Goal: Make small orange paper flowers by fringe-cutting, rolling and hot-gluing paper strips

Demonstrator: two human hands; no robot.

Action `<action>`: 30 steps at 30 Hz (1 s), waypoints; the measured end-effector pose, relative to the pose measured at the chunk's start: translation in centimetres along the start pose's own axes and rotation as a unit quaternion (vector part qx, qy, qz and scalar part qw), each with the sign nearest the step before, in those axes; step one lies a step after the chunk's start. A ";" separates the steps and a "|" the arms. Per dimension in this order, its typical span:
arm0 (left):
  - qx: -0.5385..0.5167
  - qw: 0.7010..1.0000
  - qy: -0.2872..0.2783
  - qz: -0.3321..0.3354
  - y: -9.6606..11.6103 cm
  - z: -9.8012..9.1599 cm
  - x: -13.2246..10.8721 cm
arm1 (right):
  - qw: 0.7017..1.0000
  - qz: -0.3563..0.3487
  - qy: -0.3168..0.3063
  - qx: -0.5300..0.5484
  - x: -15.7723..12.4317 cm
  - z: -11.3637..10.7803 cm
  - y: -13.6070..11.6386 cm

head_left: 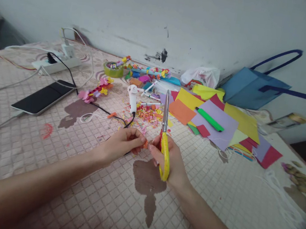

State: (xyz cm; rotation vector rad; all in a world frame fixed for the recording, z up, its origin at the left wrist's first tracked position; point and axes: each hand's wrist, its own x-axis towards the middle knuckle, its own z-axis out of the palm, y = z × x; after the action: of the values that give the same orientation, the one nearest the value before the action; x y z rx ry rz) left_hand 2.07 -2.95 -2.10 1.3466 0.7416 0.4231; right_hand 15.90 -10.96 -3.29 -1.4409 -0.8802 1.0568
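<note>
Between the fingertips of my left hand (123, 144) is a small orange piece (145, 144), perhaps paper or foam; its shape is mostly hidden. My right hand (173, 161) holds scissors (165, 157) with yellow and red handles, their closed blades pointing up and away. Its thumb and finger also reach the orange piece, so the two hands nearly meet. Just beyond them a white glue gun (132, 99) stands on the table, its black cord running behind my left hand. A heap of colourful paper clippings (149, 114) lies beside it.
Coloured sheets (216, 118) with a green marker (209, 119) spread to the right, before a blue bag (253, 88). At left lie a phone (45, 95), a power strip (56, 63) and a flower garland (96, 92). A tape roll (113, 69) sits near the wall.
</note>
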 end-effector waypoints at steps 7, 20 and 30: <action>0.013 1.000 -0.003 0.002 0.0 -0.7 0.5 | 1.000 0.011 -0.015 0.003 0.0 -0.4 0.0; 0.178 0.980 -0.078 0.032 0.9 -1.9 0.2 | 0.997 -0.001 -0.052 -0.063 0.2 -0.8 -0.1; 0.132 0.988 -0.079 0.002 0.6 -1.3 0.2 | 0.999 0.017 -0.043 -0.005 0.1 -0.7 0.1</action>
State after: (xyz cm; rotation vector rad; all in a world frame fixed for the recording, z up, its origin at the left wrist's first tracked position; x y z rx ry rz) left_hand 1.38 -1.76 -1.60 1.6102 0.6787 0.2230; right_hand 16.60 -11.07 -3.39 -1.4322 -0.9265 1.1474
